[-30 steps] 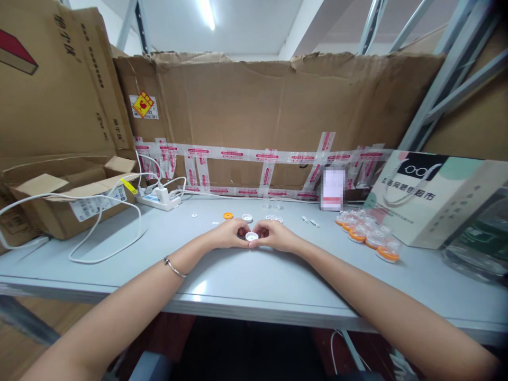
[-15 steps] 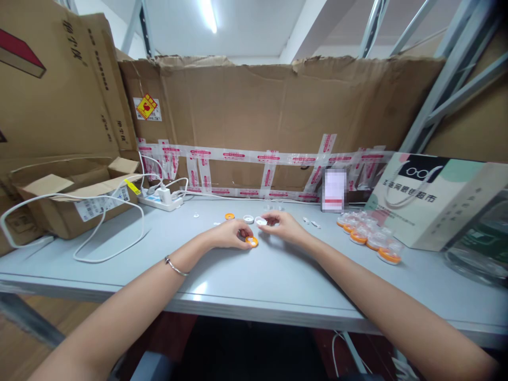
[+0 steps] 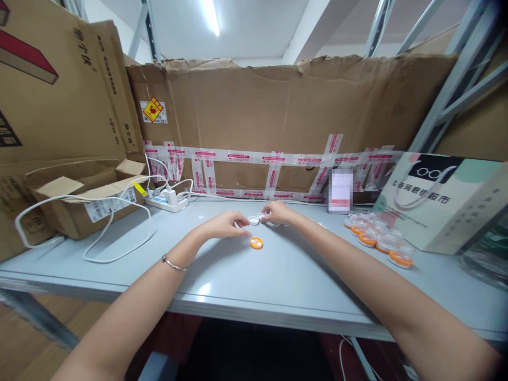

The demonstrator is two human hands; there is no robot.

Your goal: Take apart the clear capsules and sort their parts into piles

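"Fingers first: what have they got?"

"The right hand has its fingers pinched, as far as I can see, on a small white piece. The left hand holds nothing. Its fingers are slack, with the tips just beside a white cap."

"And the orange disc?"

"The orange disc lies alone on the counter, near both hands and touched by neither. I'd judge the work partway: bagged orange pieces sit clustered to the right, and loose white parts lie by the hands."

"Anything in the way?"

"No. The paper bag, power strip, white cable and cardboard box are all well apart from the hands."
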